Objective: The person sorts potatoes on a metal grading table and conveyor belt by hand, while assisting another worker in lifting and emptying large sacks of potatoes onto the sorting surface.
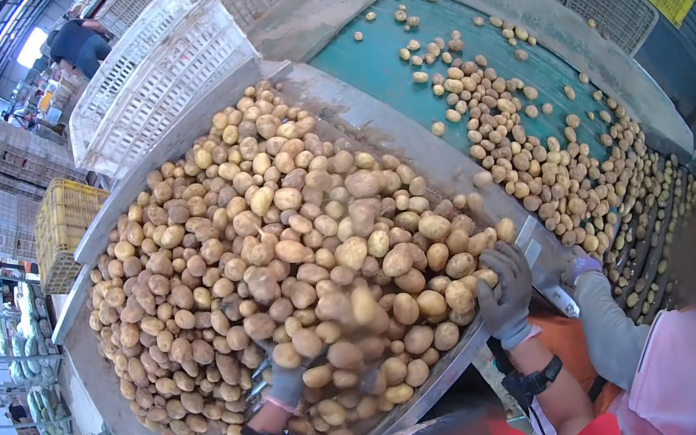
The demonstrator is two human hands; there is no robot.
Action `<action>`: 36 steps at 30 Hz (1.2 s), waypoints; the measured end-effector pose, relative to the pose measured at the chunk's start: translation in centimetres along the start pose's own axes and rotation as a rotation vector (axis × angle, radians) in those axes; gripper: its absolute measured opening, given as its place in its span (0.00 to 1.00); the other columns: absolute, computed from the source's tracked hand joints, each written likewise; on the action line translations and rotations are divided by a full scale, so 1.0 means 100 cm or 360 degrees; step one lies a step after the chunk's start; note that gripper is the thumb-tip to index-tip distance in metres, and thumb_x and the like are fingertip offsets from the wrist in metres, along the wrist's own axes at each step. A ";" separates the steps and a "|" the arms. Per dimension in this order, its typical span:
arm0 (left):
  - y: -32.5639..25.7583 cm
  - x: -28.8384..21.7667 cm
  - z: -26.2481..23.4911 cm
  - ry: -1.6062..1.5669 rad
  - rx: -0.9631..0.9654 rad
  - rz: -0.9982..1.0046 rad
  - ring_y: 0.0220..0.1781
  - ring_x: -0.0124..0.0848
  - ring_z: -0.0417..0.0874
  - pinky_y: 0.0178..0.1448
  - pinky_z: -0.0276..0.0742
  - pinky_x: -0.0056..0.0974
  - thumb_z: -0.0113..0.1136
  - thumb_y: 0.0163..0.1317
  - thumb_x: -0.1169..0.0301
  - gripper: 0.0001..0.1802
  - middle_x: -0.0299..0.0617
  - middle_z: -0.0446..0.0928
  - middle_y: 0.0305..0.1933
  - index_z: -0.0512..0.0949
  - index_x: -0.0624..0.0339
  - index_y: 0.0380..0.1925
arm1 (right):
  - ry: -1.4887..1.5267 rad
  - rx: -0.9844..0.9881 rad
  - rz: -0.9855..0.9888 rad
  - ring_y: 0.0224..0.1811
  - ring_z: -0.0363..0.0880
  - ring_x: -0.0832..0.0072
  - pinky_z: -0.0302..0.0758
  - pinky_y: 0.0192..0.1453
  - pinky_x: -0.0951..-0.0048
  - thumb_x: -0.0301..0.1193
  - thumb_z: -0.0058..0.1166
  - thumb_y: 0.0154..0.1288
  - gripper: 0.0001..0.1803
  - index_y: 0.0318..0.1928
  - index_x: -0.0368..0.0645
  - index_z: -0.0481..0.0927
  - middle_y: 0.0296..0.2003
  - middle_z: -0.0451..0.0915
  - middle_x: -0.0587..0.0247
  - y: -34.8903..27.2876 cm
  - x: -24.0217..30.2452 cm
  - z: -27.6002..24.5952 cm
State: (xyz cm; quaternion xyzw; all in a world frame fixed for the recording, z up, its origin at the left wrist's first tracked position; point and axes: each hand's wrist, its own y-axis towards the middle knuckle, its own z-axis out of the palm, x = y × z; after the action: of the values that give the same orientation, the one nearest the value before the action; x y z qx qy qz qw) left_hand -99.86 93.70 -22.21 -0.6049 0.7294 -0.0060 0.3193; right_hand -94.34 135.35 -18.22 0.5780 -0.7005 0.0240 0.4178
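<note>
At the near edge of the metal tray (111, 414), the left hand (288, 380), in a grey glove, is sunk among the potatoes (298, 248); its fingers are partly covered, so I cannot tell whether they grip anything, nor whether the thin metal prongs (255, 381) beside it are held. The right hand (505, 291), gloved alike, is at the tray's right corner, fingers extended and thumb apart, against the outermost potatoes but closed around none that I can see. Loose and heaped over most of the tray, these should feel firm and fairly light singly, heavy as a mass, apt to roll, their dusty skins giving fair grip yet bruising if knocked; a cupped palm around the widest part, or spread fingers behind several, would suit. Just right of the tray is a co-worker's gloved hand (582, 268); beyond its right side, more potatoes lie on a green belt (372, 50); behind its far-left edge stand white crates (164, 87).
</note>
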 end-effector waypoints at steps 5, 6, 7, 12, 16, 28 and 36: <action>0.078 -0.039 0.011 -0.0534 -0.0380 0.0254 0.62 0.41 0.68 0.64 0.68 0.42 0.72 0.51 0.55 0.58 0.56 0.62 0.62 0.40 0.67 0.66 | 0.0038 0.0052 -0.0016 0.57 0.70 0.53 0.60 0.66 0.48 0.36 0.54 0.56 0.18 0.48 0.44 0.76 0.49 0.77 0.57 0.004 -0.002 0.008; 0.095 -0.029 0.018 0.0102 -0.0375 0.0517 0.63 0.44 0.68 0.65 0.67 0.44 0.69 0.53 0.57 0.52 0.54 0.61 0.64 0.43 0.59 0.67 | 0.0058 0.0057 -0.0026 0.57 0.70 0.53 0.60 0.66 0.48 0.36 0.54 0.57 0.18 0.48 0.45 0.76 0.49 0.77 0.58 0.007 -0.003 0.010; 0.112 -0.045 0.014 0.0711 -0.0473 0.0795 0.64 0.47 0.67 0.66 0.66 0.45 0.66 0.55 0.59 0.47 0.52 0.60 0.66 0.47 0.50 0.67 | 0.0061 0.0058 -0.0026 0.57 0.70 0.53 0.60 0.66 0.48 0.36 0.54 0.57 0.18 0.47 0.45 0.76 0.49 0.77 0.58 0.008 -0.005 0.011; 0.216 -0.099 0.039 0.0795 0.0300 0.0201 0.69 0.46 0.60 0.72 0.57 0.41 0.70 0.53 0.58 0.57 0.57 0.52 0.71 0.40 0.65 0.71 | 0.0097 0.0083 0.0022 0.56 0.70 0.55 0.61 0.65 0.48 0.37 0.54 0.56 0.18 0.47 0.48 0.77 0.48 0.77 0.62 0.008 -0.007 0.018; 0.255 -0.177 -0.009 -0.0909 -0.0457 0.0360 0.74 0.42 0.52 0.74 0.51 0.38 0.66 0.56 0.68 0.53 0.55 0.45 0.74 0.38 0.64 0.71 | 0.0122 0.0120 -0.0026 0.54 0.72 0.57 0.64 0.62 0.50 0.35 0.56 0.51 0.16 0.43 0.50 0.80 0.46 0.79 0.65 0.011 -0.012 0.018; 0.054 -0.144 -0.133 -0.0297 0.0008 0.0529 0.55 0.36 0.78 0.58 0.73 0.37 0.61 0.59 0.71 0.29 0.53 0.76 0.54 0.67 0.64 0.61 | -0.0119 0.0510 -0.0129 0.53 0.73 0.53 0.66 0.61 0.52 0.35 0.57 0.55 0.20 0.49 0.46 0.77 0.47 0.78 0.56 0.029 -0.008 0.038; -0.157 -0.065 -0.118 0.0128 -0.0144 -0.0595 0.56 0.49 0.78 0.58 0.74 0.44 0.64 0.56 0.55 0.40 0.57 0.77 0.52 0.62 0.63 0.64 | 0.0820 0.1689 -0.0659 0.53 0.75 0.53 0.69 0.58 0.56 0.44 0.51 0.63 0.27 0.59 0.44 0.71 0.51 0.76 0.46 0.087 0.114 0.097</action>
State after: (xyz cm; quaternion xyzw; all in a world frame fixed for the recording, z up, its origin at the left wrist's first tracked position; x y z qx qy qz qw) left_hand -91.25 90.77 -3.62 -0.7429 0.6160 -0.0566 0.2557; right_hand -106.75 124.20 -13.57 0.8062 -0.3435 0.4258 0.2253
